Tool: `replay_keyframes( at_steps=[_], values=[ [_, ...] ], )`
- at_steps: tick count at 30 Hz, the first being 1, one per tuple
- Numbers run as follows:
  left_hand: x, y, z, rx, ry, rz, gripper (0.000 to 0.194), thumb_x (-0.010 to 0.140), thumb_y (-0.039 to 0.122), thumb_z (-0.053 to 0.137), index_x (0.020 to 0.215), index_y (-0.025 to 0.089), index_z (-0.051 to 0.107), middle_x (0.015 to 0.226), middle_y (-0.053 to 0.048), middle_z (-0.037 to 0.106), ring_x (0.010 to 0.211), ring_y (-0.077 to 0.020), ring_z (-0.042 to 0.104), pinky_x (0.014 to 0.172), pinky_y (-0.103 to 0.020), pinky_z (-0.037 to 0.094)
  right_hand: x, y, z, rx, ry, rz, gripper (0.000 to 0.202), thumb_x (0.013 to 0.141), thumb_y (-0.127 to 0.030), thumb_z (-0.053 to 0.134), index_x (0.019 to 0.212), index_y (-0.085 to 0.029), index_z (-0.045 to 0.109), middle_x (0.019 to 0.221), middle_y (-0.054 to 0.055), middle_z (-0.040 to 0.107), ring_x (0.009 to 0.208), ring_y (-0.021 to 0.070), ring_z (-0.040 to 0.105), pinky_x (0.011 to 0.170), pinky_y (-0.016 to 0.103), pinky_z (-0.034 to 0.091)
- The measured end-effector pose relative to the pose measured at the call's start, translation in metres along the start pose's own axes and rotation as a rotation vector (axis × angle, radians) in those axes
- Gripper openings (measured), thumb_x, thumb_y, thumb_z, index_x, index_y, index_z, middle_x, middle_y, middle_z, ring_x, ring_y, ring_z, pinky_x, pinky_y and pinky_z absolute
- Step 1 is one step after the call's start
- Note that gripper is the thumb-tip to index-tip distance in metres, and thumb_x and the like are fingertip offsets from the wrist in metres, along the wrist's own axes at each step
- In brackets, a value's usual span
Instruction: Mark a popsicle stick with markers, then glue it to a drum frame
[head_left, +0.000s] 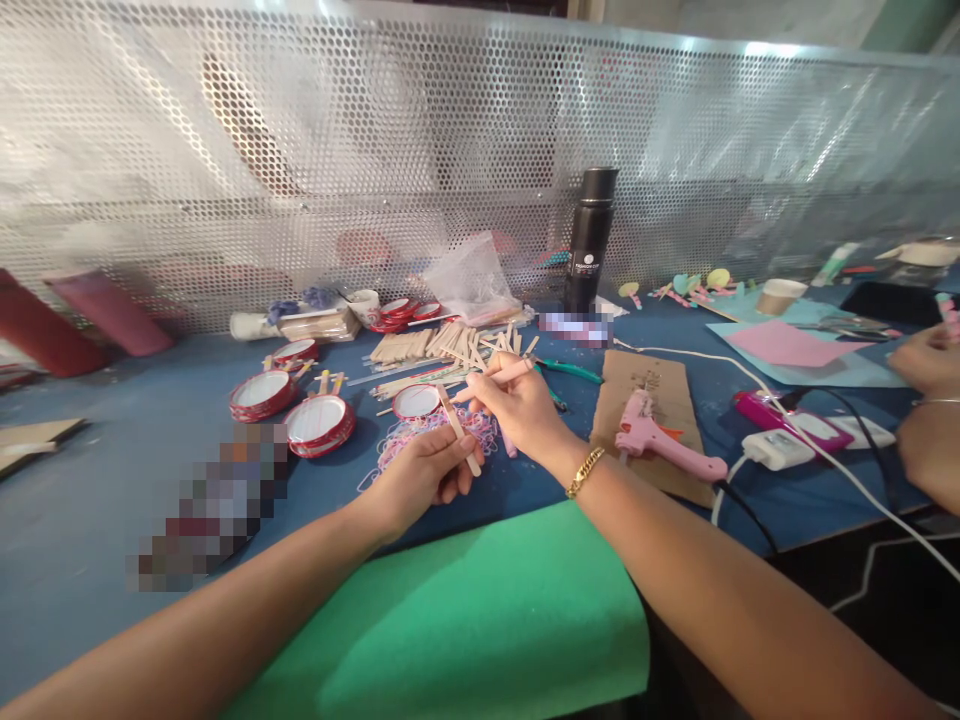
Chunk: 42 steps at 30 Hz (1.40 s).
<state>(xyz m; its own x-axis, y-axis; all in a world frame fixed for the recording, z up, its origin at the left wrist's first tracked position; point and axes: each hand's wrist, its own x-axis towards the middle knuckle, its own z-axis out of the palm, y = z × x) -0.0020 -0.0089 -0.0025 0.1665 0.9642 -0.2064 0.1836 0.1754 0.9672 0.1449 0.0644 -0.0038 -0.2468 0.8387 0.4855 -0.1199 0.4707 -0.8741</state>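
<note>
Evidently my left grip (424,468) is pinched snugly on a flat wooden stick (453,417), and my right grip (525,405) is closed around a pale pink pen (511,373), whose tip, beside the stick, I can't make out. Both are over the worktop (157,400), my left hand hiding part of the pastel loops (397,440). Near left, a pixelated patch (225,505) conceals its contents; far right, another person's hand (926,355) is cut off.

- Holding a wooden stick (453,418) in left hand (416,472), pale pen (514,372) in right hand (525,408)
- At nine o'clock from both, red-rimmed drums (320,422)
- At one, upright black bottle (590,235)
- At three, pink glue gun (660,445) on cardboard (626,378)
</note>
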Motion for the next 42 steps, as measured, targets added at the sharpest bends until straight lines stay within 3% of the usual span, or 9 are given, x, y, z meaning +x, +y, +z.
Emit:
replay_keyframes(
  at_steps=[42],
  values=[
    [-0.0001,-0.0008,-0.0007,-0.018,-0.003,-0.008,0.037,0.080,0.054,0.066,0.075,0.017,0.061,0.049,0.005,0.056,0.039,-0.0058,0.039,0.040,-0.019,0.021,0.0005,-0.0024,-0.0008,0.011,0.049,0.007,0.028,0.090,-0.040,0.060,0.072,-0.021,0.052,0.062,0.000,0.067,0.061,0.0145,0.065,0.059,0.026,0.049]
  ],
)
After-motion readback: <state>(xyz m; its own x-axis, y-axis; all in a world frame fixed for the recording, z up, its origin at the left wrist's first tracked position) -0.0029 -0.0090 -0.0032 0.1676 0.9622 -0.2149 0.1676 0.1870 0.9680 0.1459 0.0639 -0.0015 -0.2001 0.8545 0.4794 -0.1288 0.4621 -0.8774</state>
